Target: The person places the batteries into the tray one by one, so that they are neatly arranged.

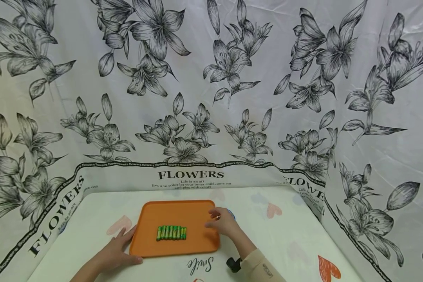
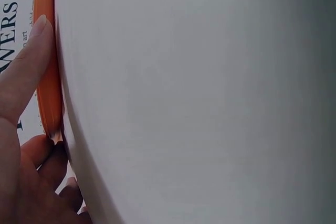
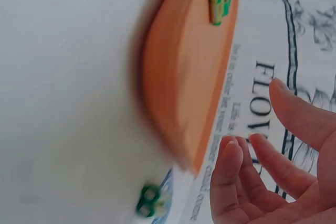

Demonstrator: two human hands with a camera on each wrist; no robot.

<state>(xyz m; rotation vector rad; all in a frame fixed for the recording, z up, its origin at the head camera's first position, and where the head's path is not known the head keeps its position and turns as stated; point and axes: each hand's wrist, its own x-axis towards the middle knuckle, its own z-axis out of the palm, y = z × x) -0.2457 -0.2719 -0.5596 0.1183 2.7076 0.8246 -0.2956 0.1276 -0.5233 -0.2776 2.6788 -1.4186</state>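
Note:
A row of green batteries [image 1: 170, 232] lies side by side on an orange tray [image 1: 197, 213]; those at the right end look shorter and thinner. My left hand [image 1: 114, 252] holds the tray's near left corner, thumb along the near edge and fingers at the left side. The left wrist view shows that thumb [image 2: 31, 59] against the orange rim. Over the tray's right side hovers my right hand [image 1: 225, 222], fingers loosely bent and apart. Nothing sits between the right hand's fingers [image 3: 226, 177] and thumb in the right wrist view.
Partly hidden behind the right hand is a blue-edged thing [image 1: 231, 214]. Small green-ended pieces [image 3: 149, 200], blurred, lie by blue lines there. A black device [image 1: 234, 265] is on the right wrist. Flower-printed cloth [image 1: 187, 137] hangs behind the white patterned table cover [image 1: 268, 235].

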